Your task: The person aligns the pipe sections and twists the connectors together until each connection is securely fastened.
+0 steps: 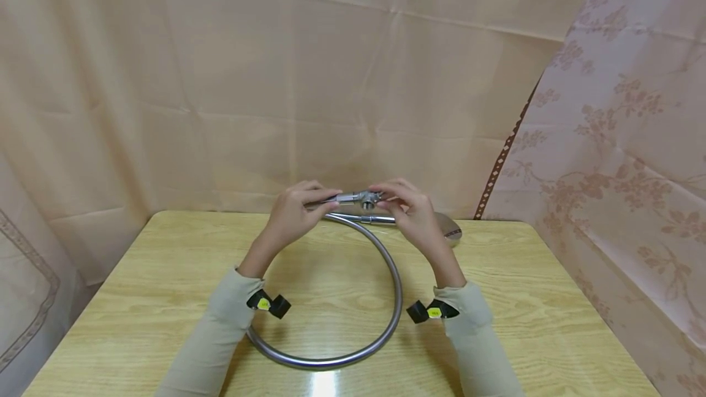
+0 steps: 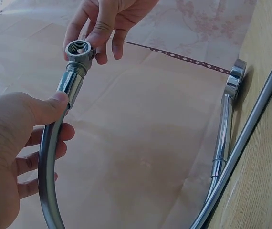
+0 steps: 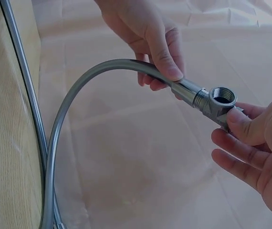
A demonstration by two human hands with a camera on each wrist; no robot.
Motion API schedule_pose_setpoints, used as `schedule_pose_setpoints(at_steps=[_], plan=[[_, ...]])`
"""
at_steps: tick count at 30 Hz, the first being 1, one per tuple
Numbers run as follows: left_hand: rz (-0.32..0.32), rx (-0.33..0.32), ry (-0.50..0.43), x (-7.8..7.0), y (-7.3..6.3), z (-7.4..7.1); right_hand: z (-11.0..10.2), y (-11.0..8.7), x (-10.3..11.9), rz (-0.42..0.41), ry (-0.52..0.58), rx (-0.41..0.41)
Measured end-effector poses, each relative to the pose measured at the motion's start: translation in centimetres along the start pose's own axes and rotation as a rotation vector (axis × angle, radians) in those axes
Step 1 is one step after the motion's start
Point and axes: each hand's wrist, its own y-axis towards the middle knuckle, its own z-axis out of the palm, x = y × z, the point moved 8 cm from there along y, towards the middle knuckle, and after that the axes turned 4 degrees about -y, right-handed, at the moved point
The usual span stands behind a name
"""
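Note:
My left hand (image 1: 296, 213) grips the end of a grey metal shower hose (image 2: 50, 176), thumb on the chrome end nut (image 3: 186, 90). My right hand (image 1: 409, 208) pinches a small chrome valve fitting (image 3: 220, 102) between thumb and fingers. In the right wrist view the nut and fitting are joined end to end, with a strip of thread showing at the joint. A round, internally threaded opening of the fitting (image 2: 78, 48) faces the left wrist camera. Both hands hold these parts raised over the far edge of the table.
The hose loops across the wooden table (image 1: 480, 336). A chrome shower head (image 1: 449, 228) with its handle (image 2: 223, 129) lies at the table's far edge, behind the right hand. Beige cloth (image 1: 309, 78) hangs behind, with flowered cloth (image 1: 623, 139) at the right.

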Motion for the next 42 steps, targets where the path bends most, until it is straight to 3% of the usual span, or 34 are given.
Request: schedule_pose_setpoints(at_steps=[14,31,42], plan=[[-0.024,0.012,-0.031,0.02,0.06,-0.22,-0.11,0.11,-0.20,0.071,0.066,-0.001],[-0.029,0.026,-0.032,-0.15,0.61,-0.61,-0.21,0.50,0.73,-0.025,0.128,0.047],[-0.073,0.070,-0.014,-0.22,0.51,-0.22,-0.48,0.59,0.64,-0.040,0.035,0.059]])
